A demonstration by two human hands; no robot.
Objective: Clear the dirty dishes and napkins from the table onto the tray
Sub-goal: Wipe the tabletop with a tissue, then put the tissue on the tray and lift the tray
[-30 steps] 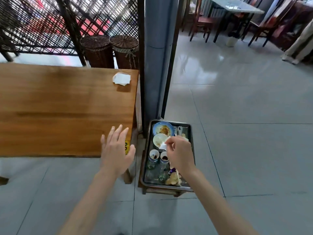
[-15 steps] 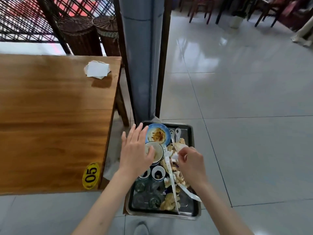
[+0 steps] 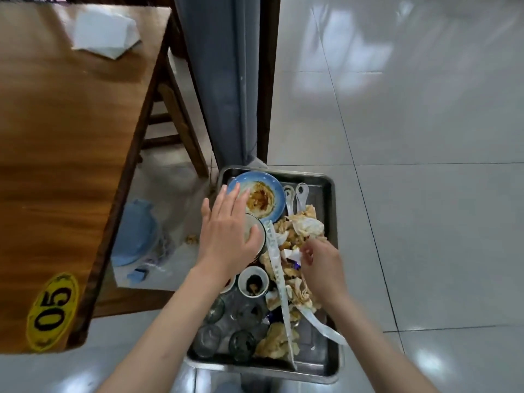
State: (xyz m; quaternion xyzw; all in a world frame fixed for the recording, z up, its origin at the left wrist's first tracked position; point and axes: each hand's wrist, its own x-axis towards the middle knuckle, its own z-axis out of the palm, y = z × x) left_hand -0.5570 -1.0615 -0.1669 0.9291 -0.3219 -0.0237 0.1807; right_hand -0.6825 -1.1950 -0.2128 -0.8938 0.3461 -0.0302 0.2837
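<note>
Left hand (image 3: 226, 236): palm down, fingers straight and close together, pointing to the far side, thumb spread to the right. Left forearm: bare, runs in from the near left edge.

Right hand (image 3: 320, 262): back of hand up, fingers curled downward and to the left, fingertips bunched. Right forearm: bare, enters from the near right.

Both hands now work over the tray

The left hand (image 3: 226, 234), off the table (image 3: 65, 131) edge, reaches over the small bowl (image 3: 259, 236); the right hand (image 3: 320, 262) sits lower among the napkins (image 3: 306, 226).
</note>
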